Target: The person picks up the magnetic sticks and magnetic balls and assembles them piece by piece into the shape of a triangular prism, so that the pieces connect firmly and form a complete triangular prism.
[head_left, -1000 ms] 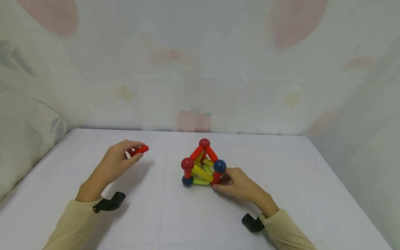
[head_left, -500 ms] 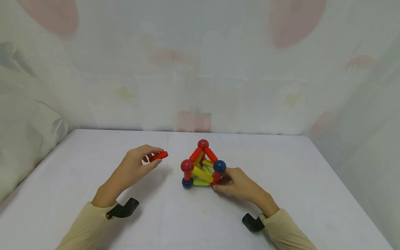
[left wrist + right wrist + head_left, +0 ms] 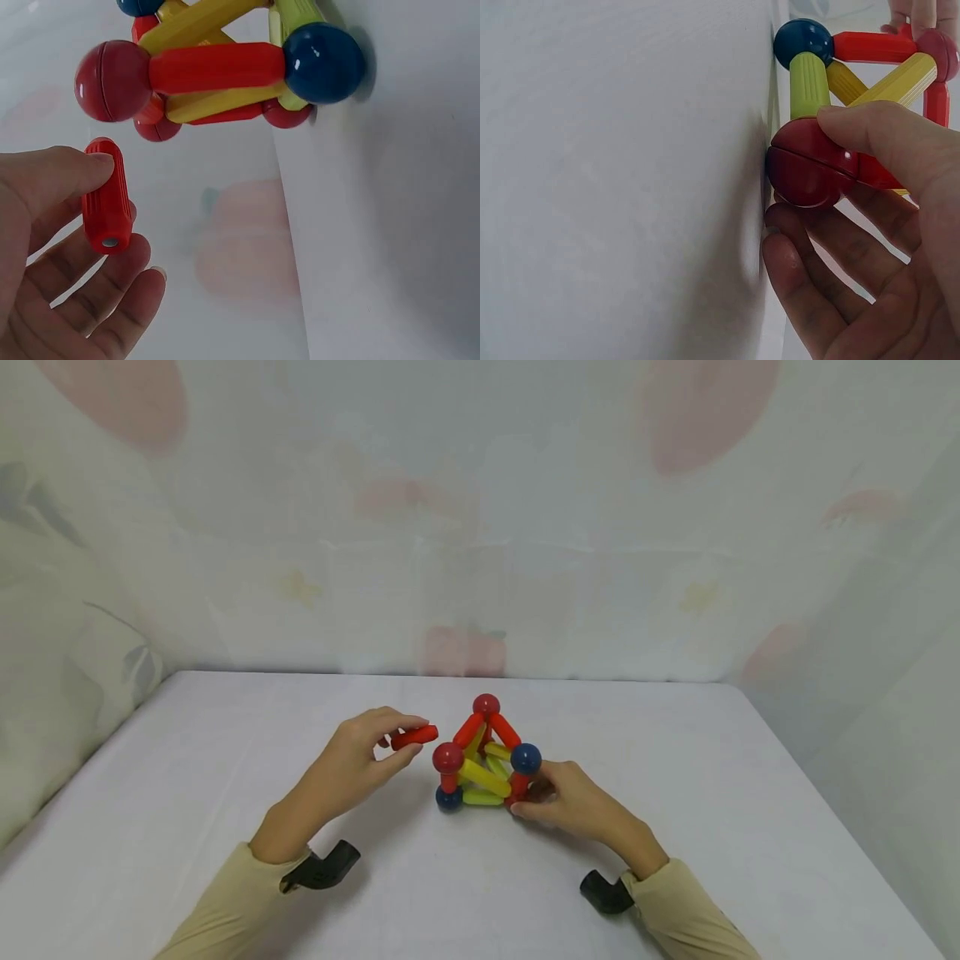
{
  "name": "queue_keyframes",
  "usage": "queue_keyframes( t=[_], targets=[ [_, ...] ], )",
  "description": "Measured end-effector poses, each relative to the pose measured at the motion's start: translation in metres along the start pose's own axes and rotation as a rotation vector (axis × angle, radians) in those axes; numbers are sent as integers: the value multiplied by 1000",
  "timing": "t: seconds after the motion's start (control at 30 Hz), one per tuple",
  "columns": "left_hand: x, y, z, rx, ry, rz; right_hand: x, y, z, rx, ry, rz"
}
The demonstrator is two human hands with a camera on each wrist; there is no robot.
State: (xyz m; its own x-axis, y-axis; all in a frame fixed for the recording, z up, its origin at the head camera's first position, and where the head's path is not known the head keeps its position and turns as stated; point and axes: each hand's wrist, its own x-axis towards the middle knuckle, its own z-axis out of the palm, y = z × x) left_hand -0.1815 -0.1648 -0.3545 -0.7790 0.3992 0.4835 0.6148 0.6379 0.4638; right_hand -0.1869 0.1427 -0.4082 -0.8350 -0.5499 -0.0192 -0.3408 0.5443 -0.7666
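Note:
My left hand (image 3: 360,756) pinches a loose red magnetic rod (image 3: 107,196) between thumb and fingers, just left of the built frame and apart from it. The frame stands on the table, made of red, yellow and green rods joined by balls. A red ball (image 3: 448,757) tops its near left corner, with a blue ball (image 3: 449,798) below. Another blue ball (image 3: 526,758) sits at the upper right, and one more red ball (image 3: 486,705) at the back. Low on the right corner, my right hand (image 3: 573,802) grips a red ball (image 3: 810,161) with thumb and fingers.
A white cloth covers the table (image 3: 660,735). Behind it hangs a pale patterned curtain (image 3: 600,568), which also closes in both sides. Black curved wrist mounts (image 3: 322,868) stick out from both sleeves.
My left hand has moved right with the red rod, bringing it close to the frame's left side. The right hand has kept its grip, and the frame has hardly shifted.

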Motion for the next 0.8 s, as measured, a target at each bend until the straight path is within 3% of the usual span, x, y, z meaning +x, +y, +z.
queue_keyframes(
  t=[0.3,0.8],
  targets=[
    [7,14,2,-22,25,37,1,-1,1,-1,-4,6],
    [23,40,14,-89,-11,106,-1,-4,-2,-12,5,-1]
  ],
)
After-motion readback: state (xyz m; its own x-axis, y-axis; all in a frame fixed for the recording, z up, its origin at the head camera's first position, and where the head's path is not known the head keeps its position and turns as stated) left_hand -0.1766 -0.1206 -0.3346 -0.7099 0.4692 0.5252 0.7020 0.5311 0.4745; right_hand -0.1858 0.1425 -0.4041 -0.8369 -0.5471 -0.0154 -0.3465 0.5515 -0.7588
